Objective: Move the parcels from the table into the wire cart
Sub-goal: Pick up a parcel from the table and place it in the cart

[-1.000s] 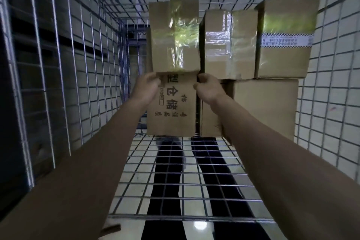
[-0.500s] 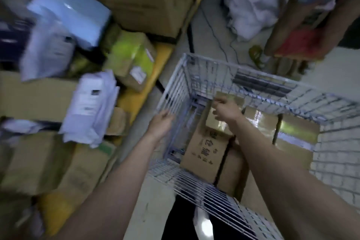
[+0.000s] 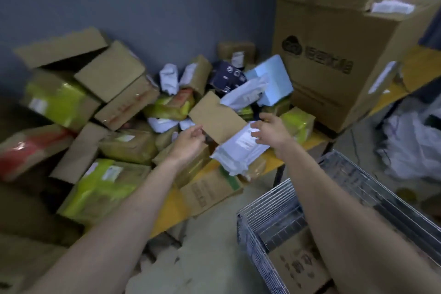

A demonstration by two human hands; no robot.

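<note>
A heap of parcels covers the yellow table point(image 3: 307, 137): brown cartons, yellow-taped boxes and white mail bags. A flat brown carton point(image 3: 216, 118) lies on top of the pile between my two hands. My left hand point(image 3: 189, 138) reaches out at its left corner, fingers loosely curled, holding nothing. My right hand point(image 3: 270, 129) hovers with spread fingers over a white mail bag point(image 3: 241, 150) just right of that carton. The wire cart point(image 3: 262, 212) stands at the lower right, with a printed brown carton point(image 3: 298, 267) inside it.
A big printed carton point(image 3: 334, 64) stands on the table's right end, with another stacked on top. A blue foam box point(image 3: 274, 79) and a dark bag point(image 3: 226, 74) lie at the back. White bags point(image 3: 412, 145) lie heaped on the floor at right.
Both hands have let go of the carton stacked in the cart and swung left, out of the cart. They now reach over the parcel pile on the table.
</note>
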